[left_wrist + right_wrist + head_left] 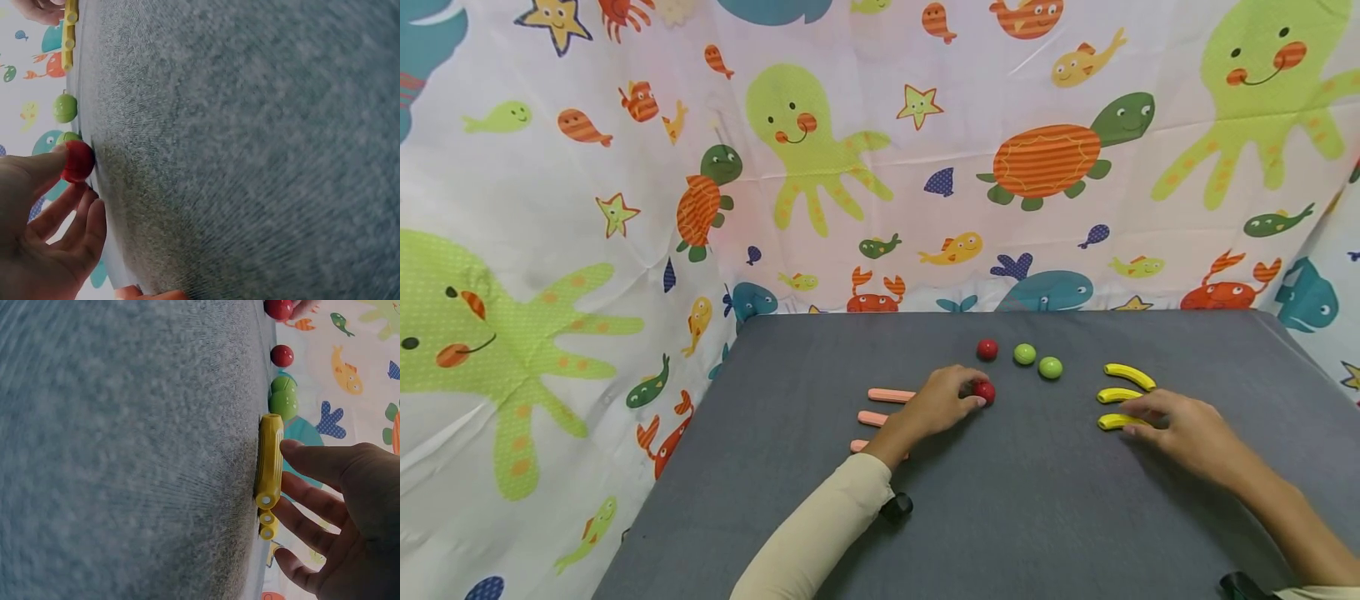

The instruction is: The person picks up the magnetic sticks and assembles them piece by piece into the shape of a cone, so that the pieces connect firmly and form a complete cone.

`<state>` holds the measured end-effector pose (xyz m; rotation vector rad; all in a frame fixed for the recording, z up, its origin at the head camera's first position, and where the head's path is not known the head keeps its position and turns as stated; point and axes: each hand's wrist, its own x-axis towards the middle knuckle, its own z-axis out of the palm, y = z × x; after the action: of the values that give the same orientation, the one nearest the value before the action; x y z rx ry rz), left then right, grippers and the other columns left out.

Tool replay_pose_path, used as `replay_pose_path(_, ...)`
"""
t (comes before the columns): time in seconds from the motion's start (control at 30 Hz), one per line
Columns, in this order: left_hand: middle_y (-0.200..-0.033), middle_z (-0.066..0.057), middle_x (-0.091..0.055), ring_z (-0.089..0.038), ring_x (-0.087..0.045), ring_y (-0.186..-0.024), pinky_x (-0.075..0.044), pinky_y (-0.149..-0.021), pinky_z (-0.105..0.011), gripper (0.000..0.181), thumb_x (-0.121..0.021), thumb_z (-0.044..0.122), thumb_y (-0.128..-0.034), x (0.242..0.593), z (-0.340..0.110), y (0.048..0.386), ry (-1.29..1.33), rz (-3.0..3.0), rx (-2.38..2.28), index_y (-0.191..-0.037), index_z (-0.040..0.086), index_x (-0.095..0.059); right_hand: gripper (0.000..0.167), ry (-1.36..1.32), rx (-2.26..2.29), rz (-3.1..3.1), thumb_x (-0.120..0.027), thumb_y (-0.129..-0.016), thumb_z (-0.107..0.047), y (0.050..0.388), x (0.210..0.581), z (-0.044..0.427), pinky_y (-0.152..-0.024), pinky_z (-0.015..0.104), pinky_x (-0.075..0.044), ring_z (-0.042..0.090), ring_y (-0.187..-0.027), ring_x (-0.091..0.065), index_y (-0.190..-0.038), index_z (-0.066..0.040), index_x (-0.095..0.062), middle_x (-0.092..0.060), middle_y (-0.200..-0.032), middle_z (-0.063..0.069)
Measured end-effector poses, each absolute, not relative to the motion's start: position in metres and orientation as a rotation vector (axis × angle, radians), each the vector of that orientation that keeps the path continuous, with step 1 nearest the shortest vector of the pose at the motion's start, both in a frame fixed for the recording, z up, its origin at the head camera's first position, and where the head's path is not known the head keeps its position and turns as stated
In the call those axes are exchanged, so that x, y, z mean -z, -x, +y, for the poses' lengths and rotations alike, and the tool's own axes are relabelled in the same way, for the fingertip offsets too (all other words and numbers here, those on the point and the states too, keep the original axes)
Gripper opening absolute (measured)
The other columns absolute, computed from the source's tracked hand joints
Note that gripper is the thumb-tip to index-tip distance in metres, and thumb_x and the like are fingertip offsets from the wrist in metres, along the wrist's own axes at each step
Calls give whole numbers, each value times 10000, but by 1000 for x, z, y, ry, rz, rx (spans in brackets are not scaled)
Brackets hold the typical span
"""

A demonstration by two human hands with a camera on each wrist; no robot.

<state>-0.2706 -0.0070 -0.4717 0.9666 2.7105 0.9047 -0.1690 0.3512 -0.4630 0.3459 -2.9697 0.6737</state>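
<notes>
My left hand pinches a red toy apple between thumb and fingers, low over the grey cloth. In the left wrist view, the thumb lies against this apple, with the other fingers bent below it. On the right, my right hand has its thumb and fingertips about the end of the nearest yellow toy banana. The right wrist view shows the thumb at that banana's upper edge and fingertips partly hidden behind it. Two more bananas, one at the back, lie just beyond.
Behind the left hand's apple sits another red apple, with two green apples to its right. Three salmon-pink sticks lie left of the left hand, partly covered by the arm. A sea-animal curtain hangs behind the grey table.
</notes>
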Motion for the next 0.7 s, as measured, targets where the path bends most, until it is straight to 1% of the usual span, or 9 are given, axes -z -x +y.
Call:
replay_pose_path(0.13,-1236,-40,-703,-131,-646,-1031,-519,-899,-240,355,-730,215,-1026,471,-5,272,-967,2717,-866,-1371,133,-705,271,-347,-683,-2989,-872,-883,-200,171,464,350,-743,416,-528,196,-879,-679,-1109,-69,-800,-736,-974,8)
replay_pose_path(0.3,-1227,-34,-717,-117,-643,-1009,-513,-901,-230,353,-756,210,-1007,471,-3,272,-958,2718,-866,-1346,126,-708,249,-295,-725,-3052,-849,-908,-216,173,464,349,-680,315,-491,161,-849,-622,-1084,-50,-794,-704,-948,1)
replay_pose_path(0.37,-1218,-30,-726,-118,-653,-1012,-519,-906,-236,348,-762,213,-1002,472,-3,272,-947,2712,-883,-1332,117,-707,261,-270,-744,-3065,-845,-913,-241,173,465,348,-682,309,-491,161,-849,-614,-1086,-53,-790,-702,-943,-3)
replay_pose_path(0.47,-1203,-30,-729,-117,-648,-1017,-515,-912,-241,371,-752,231,-1010,472,-3,271,-963,2723,-872,-1358,115,-695,270,-244,-763,-3068,-837,-919,-259,173,468,348,-687,317,-487,167,-843,-604,-1092,-59,-782,-701,-931,-9)
replay_pose_path(0.6,-1151,-57,-712,-134,-624,-978,-494,-858,-233,380,-714,255,-1036,472,-4,269,-1012,2733,-852,-1395,132,-694,282,-240,-766,-3051,-832,-927,-242,173,469,347,-664,293,-462,155,-822,-587,-1110,-33,-780,-694,-911,-14)
replay_pose_path(0.7,-1148,-59,-712,-109,-632,-958,-491,-819,-210,356,-702,266,-1045,471,-4,265,-994,2708,-926,-1377,136,-710,278,-248,-752,-3038,-833,-927,-228,172,469,346,-654,289,-441,153,-806,-567,-1101,-16,-787,-678,-890,-13)
